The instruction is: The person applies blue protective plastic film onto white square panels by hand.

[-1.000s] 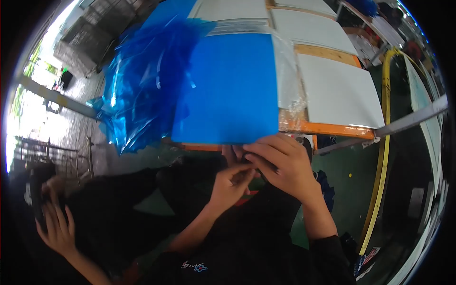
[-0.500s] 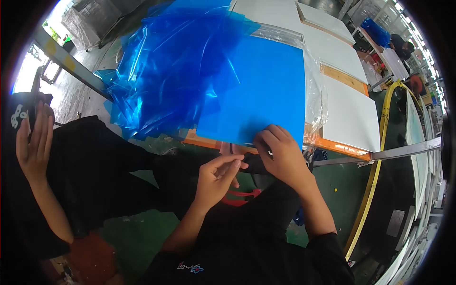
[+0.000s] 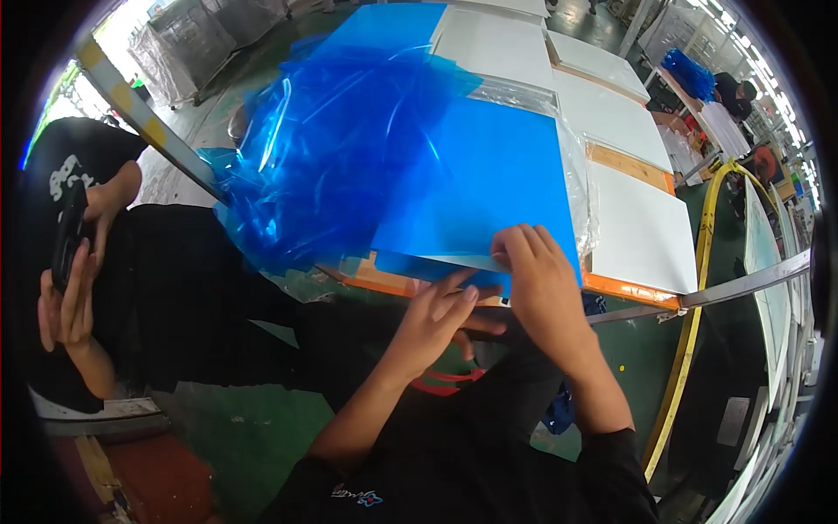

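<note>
On an orange-edged workshop table [image 3: 630,291], a blue sheet [image 3: 511,175] lies with crumpled blue film [image 3: 327,157] overlapping its left side and white panels [image 3: 642,231] to its right. At the sheet's near edge, a worker's right hand [image 3: 546,284] pinches it between curled fingers; the left hand's [image 3: 434,325] fingers sit half-spread just below, any grip unclear.

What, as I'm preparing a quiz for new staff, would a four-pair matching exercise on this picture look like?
Things
1. Wearer's right hand
2. Blue film pile
3. Dark phone-like device
4. Nearest white panel

Places or states
A. Held by another person's hand
B. Flat, to the right of the flat blue sheet
C. Fingers curled at that sheet's near edge
D. Crumpled, on that sheet's left side

Pairs: 1-C, 2-D, 3-A, 4-B
</note>
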{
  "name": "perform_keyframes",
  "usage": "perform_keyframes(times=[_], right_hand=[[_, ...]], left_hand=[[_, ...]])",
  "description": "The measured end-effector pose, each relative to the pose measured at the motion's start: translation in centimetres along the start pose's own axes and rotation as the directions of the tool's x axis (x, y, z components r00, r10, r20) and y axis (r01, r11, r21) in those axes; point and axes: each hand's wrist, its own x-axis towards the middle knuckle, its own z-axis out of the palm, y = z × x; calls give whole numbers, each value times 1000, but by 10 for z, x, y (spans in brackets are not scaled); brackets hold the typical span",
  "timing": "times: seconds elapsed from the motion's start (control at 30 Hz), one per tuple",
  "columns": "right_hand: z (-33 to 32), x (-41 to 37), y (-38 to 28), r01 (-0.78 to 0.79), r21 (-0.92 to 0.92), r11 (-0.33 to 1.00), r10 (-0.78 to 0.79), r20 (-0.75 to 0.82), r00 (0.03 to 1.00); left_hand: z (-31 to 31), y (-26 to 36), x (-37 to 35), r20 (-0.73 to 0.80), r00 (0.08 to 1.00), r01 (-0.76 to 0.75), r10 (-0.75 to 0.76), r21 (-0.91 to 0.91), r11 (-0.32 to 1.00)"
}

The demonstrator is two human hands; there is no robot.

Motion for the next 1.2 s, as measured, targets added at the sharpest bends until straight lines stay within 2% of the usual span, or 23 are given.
perform_keyframes(times=[0.1,0.2,0.27,0.47,0.5,0.57,0.6,0.63,0.67,0.7,0.73,0.77,0.8,0.87,0.9,0.93,1.0,1.03,1.13,1.2], right_hand=[[-4,5,5,62,53,997,-62,0,998],[-13,3,9,112,12,994,-113,37,993],[-18,-1,7,120,-3,993,-119,72,990],[-30,-27,-19,104,89,991,-113,103,988],[-28,-30,-21,122,156,980,-137,88,987],[-30,-37,-27,-17,262,965,-19,132,991],[-30,-40,-31,-91,316,944,40,163,986],[-25,-43,-30,-130,375,918,82,141,987],[-24,-42,-30,-228,512,828,176,149,973],[-25,-40,-29,-312,633,708,264,173,949],[-26,-39,-29,-387,733,560,347,217,913],[-25,-35,-24,-355,717,600,362,153,920],[-24,-32,-20,-355,791,499,397,156,904],[-24,-30,-14,-333,902,273,467,178,866],[-34,-30,-14,-345,905,248,466,201,862],[-38,-29,-11,-342,927,152,551,208,808],[-47,-27,-5,-299,953,-42,698,242,673],[-53,-26,-2,-222,974,-41,738,179,650],[-78,-49,34,-176,976,-130,854,200,480],[-86,-77,97,-109,989,100,777,-10,629]], left_hand=[[11,-7,20,-84,994,-91,75,-216,972],[21,-23,30,-121,963,-259,241,-165,952],[24,-27,22,-111,954,-296,279,-180,938],[26,-50,-34,-114,961,-266,251,-148,953],[22,-57,-47,-102,960,-272,262,-109,956],[13,-61,-76,-91,974,-195,207,127,973],[16,-50,-90,-95,988,-128,122,-62,990],[15,-47,-102,-138,984,-118,111,-48,992],[12,-46,-114,-181,978,-111,103,-34,993],[-1,-60,-129,-319,947,-41,37,-7,999],[-9,-56,-139,-313,949,-39,48,34,999],[-18,-51,-150,-306,950,-38,59,74,996],[-20,-39,-156,-315,949,-21,8,-38,999],[-29,-31,-166,-382,916,-183,121,-131,974],[-34,-26,-170,-415,894,-254,169,-160,954],[-48,-24,-172,-336,904,-338,263,-187,922],[-65,-12,-176,-316,896,-386,312,-207,899],[-73,-6,-175,-334,880,-417,337,-207,885],[-95,4,-178,-409,837,-476,363,-220,851],[-111,7,-178,-473,809,-499,349,-238,833]])
